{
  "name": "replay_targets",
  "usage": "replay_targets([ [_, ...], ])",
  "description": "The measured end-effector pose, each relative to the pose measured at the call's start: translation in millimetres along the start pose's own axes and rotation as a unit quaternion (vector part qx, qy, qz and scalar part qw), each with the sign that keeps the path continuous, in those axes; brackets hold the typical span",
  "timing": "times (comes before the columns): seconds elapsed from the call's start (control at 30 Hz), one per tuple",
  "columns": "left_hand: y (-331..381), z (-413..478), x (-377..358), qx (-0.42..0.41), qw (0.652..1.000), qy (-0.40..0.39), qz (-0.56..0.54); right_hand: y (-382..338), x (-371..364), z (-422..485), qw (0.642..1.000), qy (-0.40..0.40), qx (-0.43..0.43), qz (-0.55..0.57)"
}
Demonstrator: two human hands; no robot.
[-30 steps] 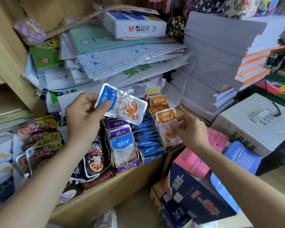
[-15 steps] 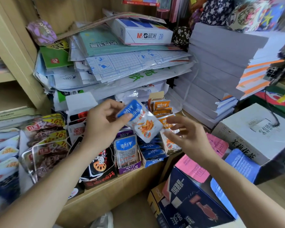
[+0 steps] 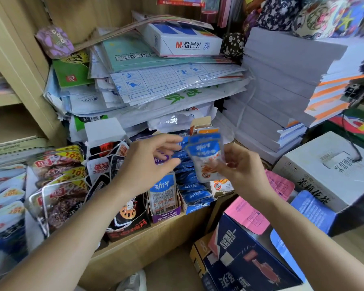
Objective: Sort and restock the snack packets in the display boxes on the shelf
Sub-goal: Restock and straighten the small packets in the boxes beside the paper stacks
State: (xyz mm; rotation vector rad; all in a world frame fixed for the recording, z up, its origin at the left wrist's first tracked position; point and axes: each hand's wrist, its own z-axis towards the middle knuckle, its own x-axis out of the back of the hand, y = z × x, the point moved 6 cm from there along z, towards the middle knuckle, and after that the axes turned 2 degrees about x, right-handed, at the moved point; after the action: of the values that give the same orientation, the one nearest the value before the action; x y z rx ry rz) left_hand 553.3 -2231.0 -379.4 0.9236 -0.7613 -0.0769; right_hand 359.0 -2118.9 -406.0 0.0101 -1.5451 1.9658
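Observation:
A blue and white snack packet (image 3: pixel 205 159) is held upright above the display boxes, and my right hand (image 3: pixel 243 172) pinches it at its lower right side. My left hand (image 3: pixel 149 164) hovers just left of it with fingers loosely spread, holding nothing. A second blue packet edge (image 3: pixel 205 137) shows right behind the first; blur hides who holds it. Below stand a purple display box (image 3: pixel 165 215), a blue display box (image 3: pixel 194 205) full of blue packets, and an orange-packet box (image 3: pixel 222 186). A black display box (image 3: pixel 130 224) stands further left.
Red-brown packets (image 3: pixel 57 171) crowd the shelf's left side. Plastic-wrapped paper piles topped by an M&G box (image 3: pixel 183 44) rise behind the boxes, with white paper reams (image 3: pixel 282 91) to the right. A white carton (image 3: pixel 332 171) and an open dark-blue carton (image 3: pixel 248 261) sit at lower right.
The blue and white packet went from my left hand across to my right hand. My left hand let go and opened. The view shifted down the shelf.

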Motion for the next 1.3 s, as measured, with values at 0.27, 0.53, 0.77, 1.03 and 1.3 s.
replay_targets([
  [0.27,-20,-14,8,-0.003,0.948,-0.147,0.281,24,18,6,0.973,0.067,-0.117,0.185],
  [0.53,-22,-19,19,0.025,0.964,-0.089,0.249,23,11,7,0.971,0.078,-0.136,0.183],
  [0.77,-31,-17,53,0.045,0.98,0.187,0.048,26,11,8,0.967,0.093,-0.147,0.184],
  [1.03,-31,-17,68,0.042,0.954,0.285,-0.083,28,12,8,0.964,0.101,-0.139,0.2],
  [1.3,-11,-15,55,-0.01,0.981,0.191,-0.029,31,11,11,0.959,0.105,-0.14,0.222],
])
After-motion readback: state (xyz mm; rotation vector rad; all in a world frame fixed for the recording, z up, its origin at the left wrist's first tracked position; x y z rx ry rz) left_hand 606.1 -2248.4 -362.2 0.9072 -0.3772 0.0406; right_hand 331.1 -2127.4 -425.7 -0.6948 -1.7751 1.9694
